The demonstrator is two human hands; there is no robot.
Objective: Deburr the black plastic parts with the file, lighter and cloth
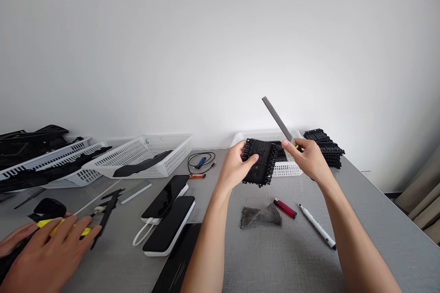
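Note:
My left hand (237, 167) grips a black plastic part (258, 160) with toothed edges and holds it up over the table, thumb across its face. In my right hand (309, 158) is a flat metal file (277, 119), its blade pointing up and to the left; a bit of yellow shows at the handle, and the rest is hidden in my fingers. The file's blade stands clear above the black part. Below my hands lie a crumpled grey piece of sandpaper or cloth (261, 216), a red lighter (285, 208) and a white marker (318, 226).
Behind my hands stands a white basket (292, 168) with black parts, beside a stack of similar parts (323, 146). Left are phones on white power banks (168, 224), a coiled cable (201, 162) and more white baskets (172, 165). Another person's hands (48, 247) work with a yellow-handled tool at far left.

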